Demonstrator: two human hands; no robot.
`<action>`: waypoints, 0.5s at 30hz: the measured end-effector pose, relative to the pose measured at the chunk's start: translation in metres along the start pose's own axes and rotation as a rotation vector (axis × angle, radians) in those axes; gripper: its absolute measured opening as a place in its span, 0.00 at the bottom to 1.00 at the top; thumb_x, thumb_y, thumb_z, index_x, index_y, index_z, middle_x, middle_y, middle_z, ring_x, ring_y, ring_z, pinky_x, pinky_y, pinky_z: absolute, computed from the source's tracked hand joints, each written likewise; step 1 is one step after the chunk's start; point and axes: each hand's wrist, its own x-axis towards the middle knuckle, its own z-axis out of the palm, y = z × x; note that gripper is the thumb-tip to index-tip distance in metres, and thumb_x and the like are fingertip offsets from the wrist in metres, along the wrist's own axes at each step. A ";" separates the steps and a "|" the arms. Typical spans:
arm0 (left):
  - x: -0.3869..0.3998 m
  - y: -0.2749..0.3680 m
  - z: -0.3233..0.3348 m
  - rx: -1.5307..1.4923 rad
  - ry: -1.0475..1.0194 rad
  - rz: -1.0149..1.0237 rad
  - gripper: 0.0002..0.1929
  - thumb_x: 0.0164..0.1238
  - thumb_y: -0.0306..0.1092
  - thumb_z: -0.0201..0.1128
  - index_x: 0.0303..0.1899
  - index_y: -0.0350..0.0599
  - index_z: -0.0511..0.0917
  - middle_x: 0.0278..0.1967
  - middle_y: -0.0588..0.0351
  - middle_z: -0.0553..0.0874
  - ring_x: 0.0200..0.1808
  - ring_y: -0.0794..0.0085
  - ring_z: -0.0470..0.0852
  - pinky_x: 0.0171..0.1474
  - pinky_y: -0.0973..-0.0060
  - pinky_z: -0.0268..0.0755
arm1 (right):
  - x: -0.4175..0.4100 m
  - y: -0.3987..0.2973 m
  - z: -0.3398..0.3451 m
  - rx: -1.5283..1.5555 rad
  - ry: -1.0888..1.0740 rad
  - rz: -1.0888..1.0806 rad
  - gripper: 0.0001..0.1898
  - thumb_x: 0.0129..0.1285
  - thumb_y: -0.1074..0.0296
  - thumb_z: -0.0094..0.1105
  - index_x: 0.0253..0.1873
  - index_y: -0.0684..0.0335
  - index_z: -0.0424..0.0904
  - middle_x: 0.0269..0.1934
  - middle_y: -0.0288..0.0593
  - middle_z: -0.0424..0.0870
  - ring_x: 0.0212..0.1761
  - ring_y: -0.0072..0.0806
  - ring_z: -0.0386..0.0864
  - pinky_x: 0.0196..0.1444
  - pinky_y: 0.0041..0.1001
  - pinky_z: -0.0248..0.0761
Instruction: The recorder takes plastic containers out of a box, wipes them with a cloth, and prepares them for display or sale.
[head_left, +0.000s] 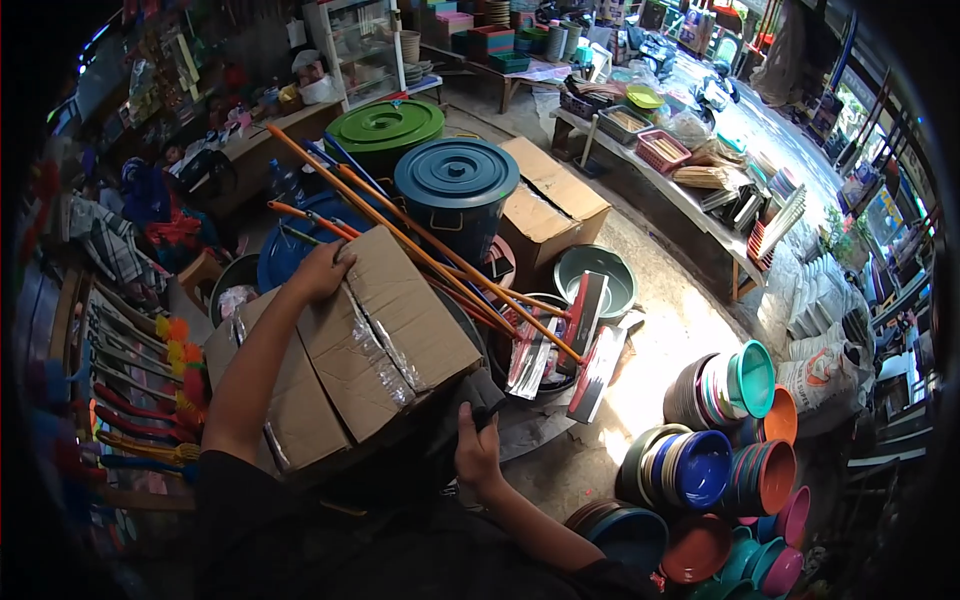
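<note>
A taped cardboard box (420, 315) lies tilted in front of my body. My left hand (322, 271) grips its far left edge, thumb on the upper face. Against its left side is a second cardboard surface (307, 420), partly covered by my left forearm; whether it is a separate box I cannot tell. My right hand (478, 450) is closed around a dark, flexible piece (480, 391) at the box's near right corner. Its material is unclear. Dark shadow hides what lies beneath the box.
Orange-handled floor squeegees (581, 319) lean just beyond the box. Lidded bins, a blue one (457, 176) and a green one (386, 127), stand behind. Stacked plastic basins (694, 469) sit at lower right. Brushes (142, 397) hang at left. A low table (675, 180) holds baskets.
</note>
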 end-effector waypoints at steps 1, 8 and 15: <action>-0.002 0.003 0.002 0.000 -0.007 0.010 0.27 0.71 0.48 0.56 0.63 0.38 0.70 0.58 0.38 0.77 0.61 0.49 0.74 0.64 0.61 0.64 | 0.000 -0.001 -0.004 0.094 0.053 0.034 0.17 0.75 0.62 0.48 0.59 0.70 0.71 0.50 0.45 0.78 0.55 0.31 0.72 0.61 0.28 0.61; -0.058 0.094 -0.032 0.399 0.084 0.198 0.36 0.69 0.54 0.56 0.70 0.37 0.61 0.68 0.36 0.63 0.69 0.44 0.62 0.70 0.54 0.51 | -0.013 -0.013 -0.088 0.186 0.235 0.182 0.15 0.75 0.61 0.48 0.53 0.67 0.77 0.42 0.37 0.81 0.44 0.22 0.76 0.48 0.26 0.68; -0.136 0.244 -0.023 0.316 -0.350 0.523 0.32 0.69 0.49 0.60 0.67 0.38 0.66 0.61 0.38 0.73 0.63 0.44 0.70 0.66 0.58 0.59 | -0.008 0.064 -0.237 0.312 0.407 0.260 0.19 0.74 0.58 0.50 0.56 0.71 0.75 0.48 0.46 0.82 0.51 0.32 0.78 0.58 0.29 0.67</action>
